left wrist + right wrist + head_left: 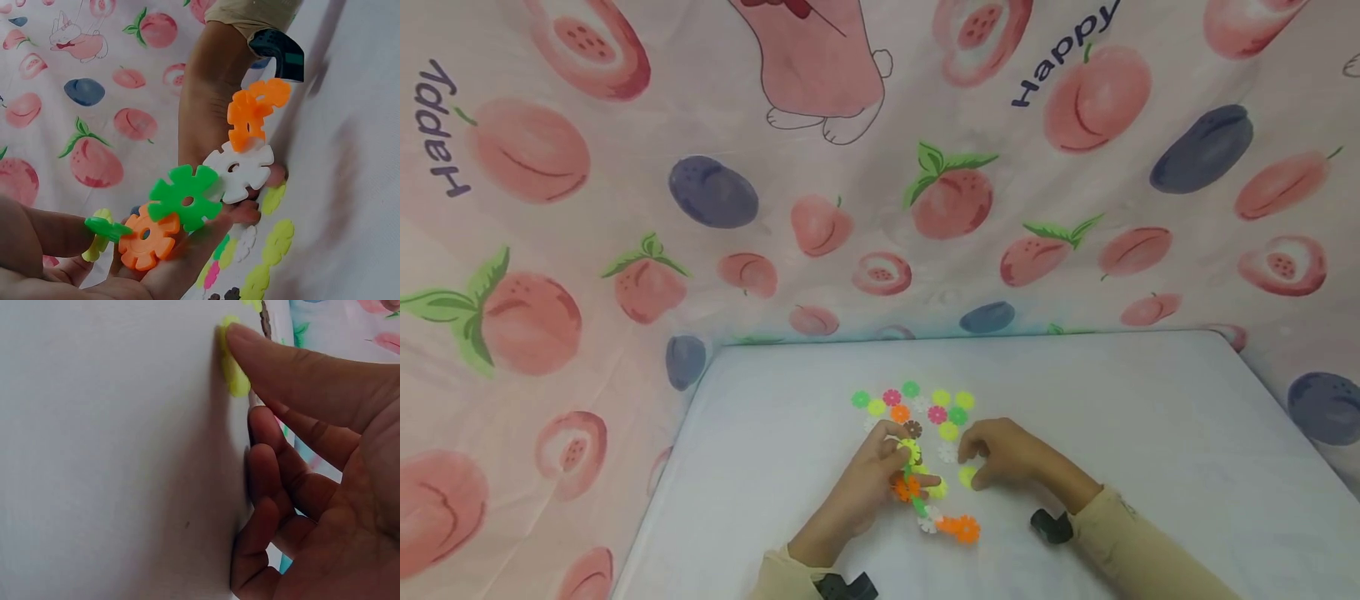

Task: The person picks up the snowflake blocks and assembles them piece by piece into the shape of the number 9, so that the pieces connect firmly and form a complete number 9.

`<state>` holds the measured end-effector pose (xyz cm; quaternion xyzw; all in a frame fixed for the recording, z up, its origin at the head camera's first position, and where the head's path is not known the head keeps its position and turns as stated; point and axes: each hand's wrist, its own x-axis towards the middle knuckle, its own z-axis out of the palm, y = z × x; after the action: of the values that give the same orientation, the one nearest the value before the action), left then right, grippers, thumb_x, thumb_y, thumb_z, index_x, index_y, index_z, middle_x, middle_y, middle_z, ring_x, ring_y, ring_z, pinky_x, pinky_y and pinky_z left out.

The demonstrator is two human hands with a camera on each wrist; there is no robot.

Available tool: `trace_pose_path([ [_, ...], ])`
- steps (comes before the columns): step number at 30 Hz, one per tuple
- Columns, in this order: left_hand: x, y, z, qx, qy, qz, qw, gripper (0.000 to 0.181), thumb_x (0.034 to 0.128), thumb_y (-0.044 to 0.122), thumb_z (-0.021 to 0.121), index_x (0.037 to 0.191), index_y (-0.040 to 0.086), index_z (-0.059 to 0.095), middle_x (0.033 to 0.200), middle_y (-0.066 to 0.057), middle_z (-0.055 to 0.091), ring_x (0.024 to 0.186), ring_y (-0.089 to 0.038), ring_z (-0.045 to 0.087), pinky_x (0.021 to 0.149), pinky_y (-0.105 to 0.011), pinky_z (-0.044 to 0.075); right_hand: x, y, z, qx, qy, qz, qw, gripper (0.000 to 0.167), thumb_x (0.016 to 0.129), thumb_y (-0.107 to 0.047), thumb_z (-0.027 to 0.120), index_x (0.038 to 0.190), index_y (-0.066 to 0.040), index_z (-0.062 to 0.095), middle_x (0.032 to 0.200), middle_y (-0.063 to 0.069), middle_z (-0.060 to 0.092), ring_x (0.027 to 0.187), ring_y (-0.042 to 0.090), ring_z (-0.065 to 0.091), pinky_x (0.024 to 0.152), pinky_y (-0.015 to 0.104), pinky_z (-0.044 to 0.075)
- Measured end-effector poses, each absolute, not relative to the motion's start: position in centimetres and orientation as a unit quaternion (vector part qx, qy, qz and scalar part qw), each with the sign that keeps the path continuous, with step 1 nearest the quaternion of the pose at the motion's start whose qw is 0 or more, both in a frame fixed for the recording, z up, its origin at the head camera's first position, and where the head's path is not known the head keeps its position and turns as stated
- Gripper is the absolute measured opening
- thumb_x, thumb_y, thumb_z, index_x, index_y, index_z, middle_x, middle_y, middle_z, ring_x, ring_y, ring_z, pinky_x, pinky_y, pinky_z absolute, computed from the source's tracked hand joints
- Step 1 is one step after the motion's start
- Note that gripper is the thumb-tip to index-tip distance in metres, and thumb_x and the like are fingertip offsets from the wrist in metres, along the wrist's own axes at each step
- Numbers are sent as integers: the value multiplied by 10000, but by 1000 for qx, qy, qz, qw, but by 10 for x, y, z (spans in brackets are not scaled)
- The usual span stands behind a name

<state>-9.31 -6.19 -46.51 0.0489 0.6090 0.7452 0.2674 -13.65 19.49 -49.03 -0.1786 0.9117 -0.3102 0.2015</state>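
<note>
My left hand (874, 475) holds a chain of slotted plastic flower discs, pinching it near a yellow disc (910, 452). Along the chain come an orange disc (147, 235), a green disc (186, 197), a white disc (240, 170) and two joined orange discs (964, 528) at the free end. Beyond the chain, my right hand (1006, 451) rests on the table with its fingers loosely bent. Its thumb touches a loose yellow disc (234, 359) that lies on the table; the forefinger stands apart from the thumb.
Loose discs lie scattered beyond the hands, among them a pink disc (937, 414), a green disc (861, 400), a brown disc (913, 429) and several yellow ones. They lie on a white table (760, 417). Behind it hangs a fruit-printed cloth (865, 167).
</note>
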Motion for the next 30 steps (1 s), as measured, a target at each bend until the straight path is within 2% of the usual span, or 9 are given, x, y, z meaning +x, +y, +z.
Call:
trace_pose_path([
  [3, -93, -62, -465, 40, 612, 744, 267, 122, 1064, 145, 474, 1153, 132, 391, 1024, -92, 443, 1066, -412, 727, 845, -359, 597, -137, 194, -493, -179, 914, -303, 200, 303, 683, -83, 921, 830, -251, 716, 887, -81, 633, 868, 157, 549, 790, 350, 511],
  [5, -92, -62, -465, 37, 612, 744, 266, 119, 1062, 143, 480, 1131, 121, 386, 1194, -146, 478, 1082, -410, 722, 824, -328, 589, -138, 194, -494, -182, 915, -300, 200, 297, 689, -84, 918, 819, -255, 713, 883, -81, 624, 866, 155, 546, 786, 348, 509],
  [8, -92, -62, -465, 35, 614, 741, 270, 118, 1051, 138, 505, 1102, 100, 406, 1226, -150, 481, 1101, -397, 718, 769, -280, 563, -138, 195, -495, -192, 915, -298, 195, 301, 689, -85, 917, 818, -252, 701, 868, -76, 614, 852, 153, 541, 772, 340, 502],
  [12, -90, -62, -464, 39, 614, 737, 280, 135, 1032, 131, 541, 1110, 58, 458, 1035, -71, 487, 1103, -390, 718, 762, -256, 545, -138, 197, -492, -214, 911, -300, 185, 300, 705, -89, 902, 818, -237, 667, 828, -77, 609, 805, 139, 537, 722, 307, 483],
  [15, -89, -62, -463, 43, 607, 741, 283, 138, 1033, 125, 547, 1112, 39, 473, 1002, -48, 497, 1104, -402, 713, 801, -263, 565, -138, 198, -491, -228, 906, -309, 180, 261, 745, -109, 875, 814, -231, 654, 797, -92, 615, 771, 126, 548, 687, 287, 478],
  [18, -90, -61, -463, 40, 606, 743, 281, 131, 1042, 146, 552, 1074, 45, 475, 955, -41, 506, 1093, -387, 721, 742, -244, 558, -140, 199, -492, -235, 897, -328, 182, 216, 784, -138, 851, 821, -240, 665, 786, -103, 626, 759, 117, 563, 679, 285, 488],
  [23, -91, -61, -464, 35, 633, 725, 269, 160, 1047, 204, 562, 1014, 60, 500, 825, 3, 492, 825, -171, 725, 574, -196, 416, -141, 202, -494, -217, 883, -372, 185, 144, 833, -190, 823, 876, -262, 705, 817, -110, 673, 781, 107, 604, 712, 300, 515],
  [26, -91, -60, -466, 40, 627, 731, 267, 177, 1057, 223, 552, 1003, 59, 511, 856, -2, 491, 845, -171, 724, 633, -208, 540, -141, 201, -490, -201, 878, -397, 178, 100, 861, -222, 806, 904, -262, 725, 844, -106, 700, 805, 111, 628, 744, 309, 527],
  [30, -93, -60, -468, 55, 603, 751, 263, 222, 1070, 251, 536, 1018, 37, 511, 935, -54, 513, 1083, -354, 731, 836, -344, 620, -142, 197, -480, -187, 860, -441, 176, 85, 879, -235, 793, 941, -214, 738, 882, -52, 719, 835, 154, 642, 753, 318, 541],
])
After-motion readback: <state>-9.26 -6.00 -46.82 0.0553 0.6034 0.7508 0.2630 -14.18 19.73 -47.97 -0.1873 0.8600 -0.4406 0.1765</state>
